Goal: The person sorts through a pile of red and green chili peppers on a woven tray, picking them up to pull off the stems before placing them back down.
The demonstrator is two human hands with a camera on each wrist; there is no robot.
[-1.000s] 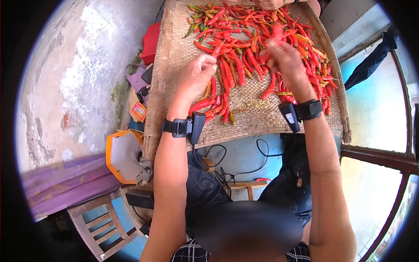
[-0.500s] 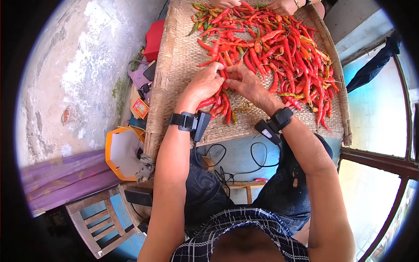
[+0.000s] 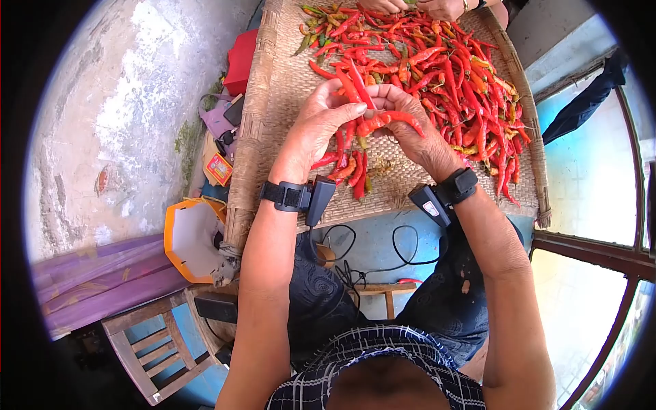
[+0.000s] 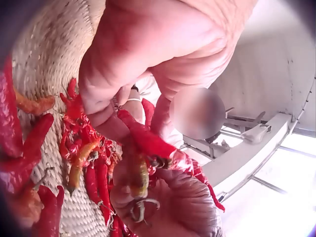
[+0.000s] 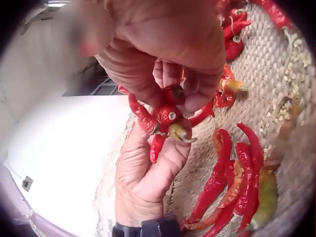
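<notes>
Both hands meet above the near left part of a woven tray (image 3: 277, 75), with red chili peppers (image 3: 355, 85) between them. My left hand (image 3: 316, 123) pinches upright chilies between thumb and fingers. Across from it, my right hand (image 3: 410, 130) curls its fingers at the same bunch, and a curved red chili (image 3: 389, 119) lies across in front of its fingers. In the right wrist view, the bunch shows stem ends, one a yellowish chili (image 5: 178, 131) with its stalk. Fingers partly hide the chilies. Just below the hands lie several loose chilies (image 3: 359, 174).
A large heap of red chilies (image 3: 465, 89) covers the tray's right side. Another person's hands (image 3: 441, 8) are at the far edge. Left of the tray are a red box (image 3: 240, 61), a phone (image 3: 234, 111) and an orange-rimmed container (image 3: 195, 239). Pale seeds (image 5: 286, 106) lie scattered on the weave.
My right hand has come left from the heap to meet the left hand. Both now hold chilies together, with the curved chili coming into view across them. The other person's hands have shifted slightly.
</notes>
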